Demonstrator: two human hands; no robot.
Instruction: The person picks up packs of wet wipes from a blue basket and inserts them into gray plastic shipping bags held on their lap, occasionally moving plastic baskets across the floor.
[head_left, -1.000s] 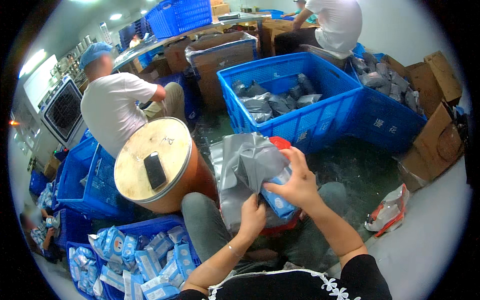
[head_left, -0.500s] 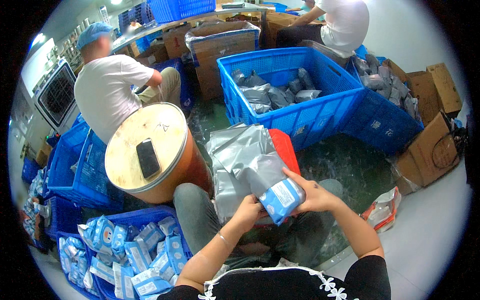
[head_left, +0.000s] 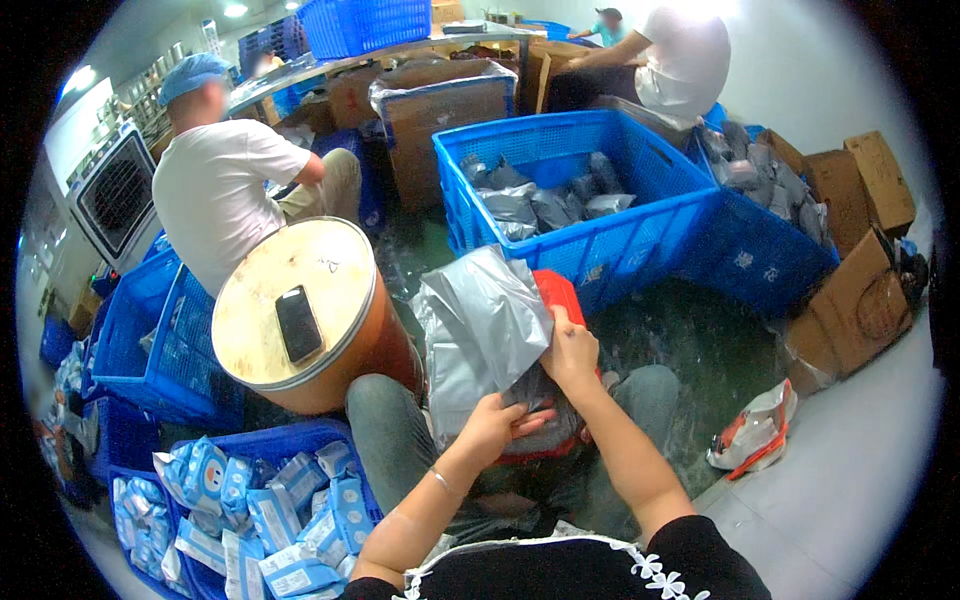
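Observation:
A stack of grey plastic mailing bags (head_left: 465, 320) lies over a red plastic piece (head_left: 557, 290) between my knees. My right hand (head_left: 573, 352) is closed on the right edge of the top grey bag, its fingertips pinching the film. Lower down, my left hand (head_left: 492, 428) rests against the bags' near part, fingers stretched out and apart. The blue packet held a moment before cannot be seen now; whether it lies inside the bag is hidden.
Left of my knees, a blue basket (head_left: 340, 432) holds many blue-and-white packets (head_left: 272, 515). A phone (head_left: 297, 323) lies on a round drum (head_left: 245, 345). Ahead, a large blue crate (head_left: 590, 262) contains filled grey bags. Cardboard boxes (head_left: 850, 310) stand right. Two people sit nearby.
The blue packet has gone out of sight. My right hand has moved up and left onto the bag's edge, and my left hand's fingers have spread over the bags.

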